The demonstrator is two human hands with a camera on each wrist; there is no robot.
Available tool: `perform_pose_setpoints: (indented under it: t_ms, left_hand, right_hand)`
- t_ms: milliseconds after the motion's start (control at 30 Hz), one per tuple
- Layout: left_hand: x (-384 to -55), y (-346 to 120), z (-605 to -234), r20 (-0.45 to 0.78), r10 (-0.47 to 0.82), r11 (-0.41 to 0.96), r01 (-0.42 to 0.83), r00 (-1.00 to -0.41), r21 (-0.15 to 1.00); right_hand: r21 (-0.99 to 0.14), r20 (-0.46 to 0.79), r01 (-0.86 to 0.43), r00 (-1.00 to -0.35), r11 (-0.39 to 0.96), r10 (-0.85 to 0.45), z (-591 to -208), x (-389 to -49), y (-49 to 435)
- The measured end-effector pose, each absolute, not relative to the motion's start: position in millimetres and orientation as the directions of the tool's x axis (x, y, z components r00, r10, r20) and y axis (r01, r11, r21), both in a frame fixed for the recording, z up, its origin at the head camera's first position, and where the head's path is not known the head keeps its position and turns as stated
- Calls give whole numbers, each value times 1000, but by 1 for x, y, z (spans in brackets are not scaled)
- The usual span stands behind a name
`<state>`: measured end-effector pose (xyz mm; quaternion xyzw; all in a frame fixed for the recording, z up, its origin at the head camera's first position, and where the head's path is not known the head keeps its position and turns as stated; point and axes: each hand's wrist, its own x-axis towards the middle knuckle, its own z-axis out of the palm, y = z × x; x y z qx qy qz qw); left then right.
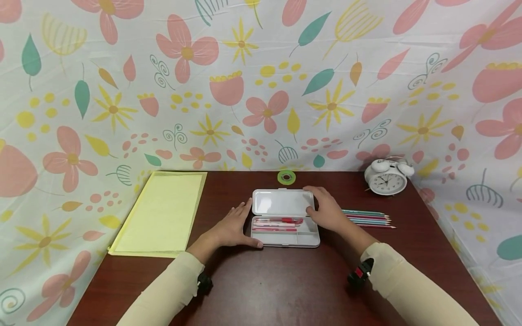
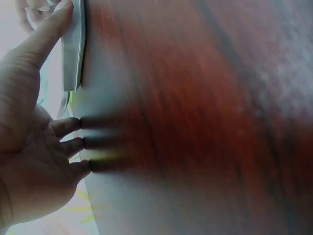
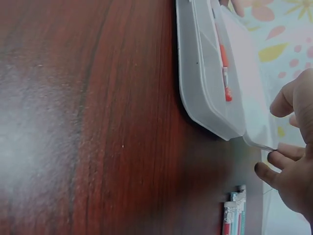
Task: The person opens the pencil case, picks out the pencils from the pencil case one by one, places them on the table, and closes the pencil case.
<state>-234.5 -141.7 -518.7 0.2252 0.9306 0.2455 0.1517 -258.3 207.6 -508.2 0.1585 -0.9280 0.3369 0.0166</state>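
Note:
A white plastic pencil case (image 1: 308, 239) lies with its lid (image 1: 281, 202) folded back, away from the person. Red and white pens (image 1: 277, 224) sit in its long rear compartment; the front compartments show bare floors. My left hand (image 1: 232, 226) is spread at the case's left side, its thumb at the front left corner and its other fingers straight toward the lid's left edge. With my right hand (image 1: 326, 209) I hold the lid's right end, thumb over the inner face and fingers round the edge. In the right wrist view, fingertips (image 3: 274, 160) meet the lid's corner.
Several colored pencils (image 1: 369, 219) lie right of the case, partly behind the right wrist. A white alarm clock (image 1: 386, 177) stands at the back right. A green tape roll (image 1: 286, 177) lies behind the case, and a yellow zip folder (image 1: 159, 213) lies at the left.

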Motion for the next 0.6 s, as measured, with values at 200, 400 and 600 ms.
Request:
perform_pose_setpoints:
  t_ms: [200,400,600]
  left_hand:
    - [-234,-142,-519,-161,489,775,342,-857,531]
    - [-234,-142,-524,-163,479,780,333,-863,530]
    - [-233,-143,-525,-170,475,786,329,-864,523]
  right_hand:
    - [-614,245,-400,-916,681,-318,-495,-242,217]
    - [-566,372,-523,-852,637,-369,-489,-221,231]
    - [-528,443,-613,-789,588,-425,-492,-193,246]
